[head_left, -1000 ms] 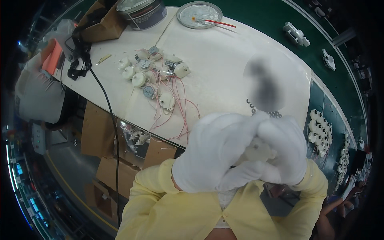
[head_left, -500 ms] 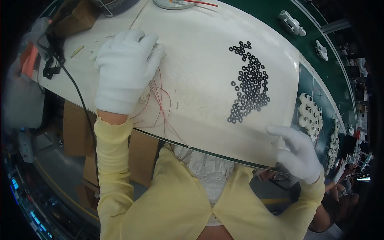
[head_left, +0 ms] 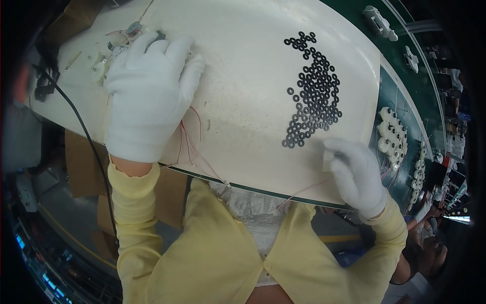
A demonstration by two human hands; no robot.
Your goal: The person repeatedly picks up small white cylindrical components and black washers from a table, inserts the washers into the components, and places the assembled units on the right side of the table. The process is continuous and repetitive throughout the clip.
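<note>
My left hand (head_left: 147, 96), in a white glove, lies palm down on the table's left side. Its fingers curl downward, and whatever they grip is hidden beneath them. Small round silver parts (head_left: 134, 28) with wires lie just past its fingertips. Thin red and white wires (head_left: 188, 144) trail out from under the palm toward the front edge. At the table's front right, my gloved right hand (head_left: 358, 175) pinches a small white plastic piece (head_left: 327, 160) between thumb and fingers. A thin red wire (head_left: 304, 190) runs leftward from near that hand.
Many black rings (head_left: 316, 91) are spread on the white table (head_left: 243, 101), right of centre. White round parts with dark centres (head_left: 392, 137) stand on the green surface to the right. A black cable (head_left: 91, 109) crosses the left edge near a cardboard box (head_left: 71, 20).
My right hand has moved left and slightly up, and a white piece and wire now show by it. My left hand has shifted slightly left; silver parts have come into sight beyond its fingers.
</note>
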